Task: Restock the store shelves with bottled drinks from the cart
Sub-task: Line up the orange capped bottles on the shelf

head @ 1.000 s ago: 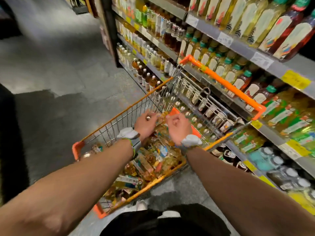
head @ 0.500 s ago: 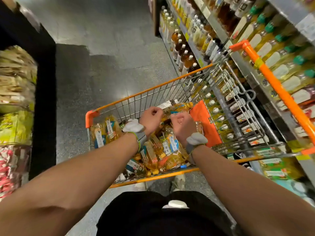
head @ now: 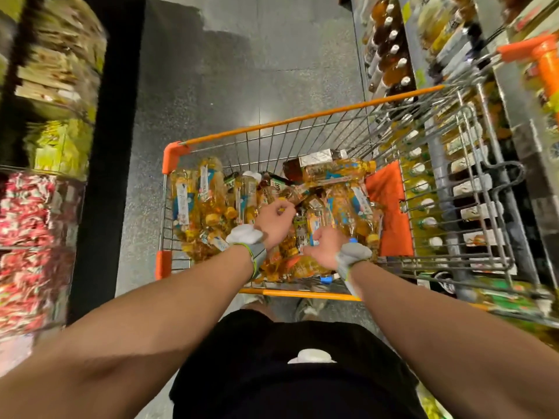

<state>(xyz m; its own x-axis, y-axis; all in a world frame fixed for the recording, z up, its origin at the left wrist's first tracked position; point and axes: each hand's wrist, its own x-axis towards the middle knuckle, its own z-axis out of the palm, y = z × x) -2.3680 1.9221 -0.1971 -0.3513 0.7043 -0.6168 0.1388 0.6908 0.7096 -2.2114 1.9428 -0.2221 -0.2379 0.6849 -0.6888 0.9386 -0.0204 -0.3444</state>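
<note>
— Where were the bottles (head: 208, 195)?
— In the cart (head: 302, 117), mid frame. My left grip (head: 273, 220) and right grip (head: 325, 246) were curled down among them. I could not tell if they held one.
— How to pick well?
— I thought: take a top one by its middle.
— Which way did it lie?
— Flat. The top bottle (head: 338, 170) ran left to right, cap right.

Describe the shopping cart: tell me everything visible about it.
The cart is a grey wire basket with an orange rim and corner guards, an orange handle at right and an orange seat flap inside. It stands on the grey floor beside the drink shelves, piled with yellow bottles lying jumbled. The left hand and right hand reach in among them; what they hold is unclear.
</note>
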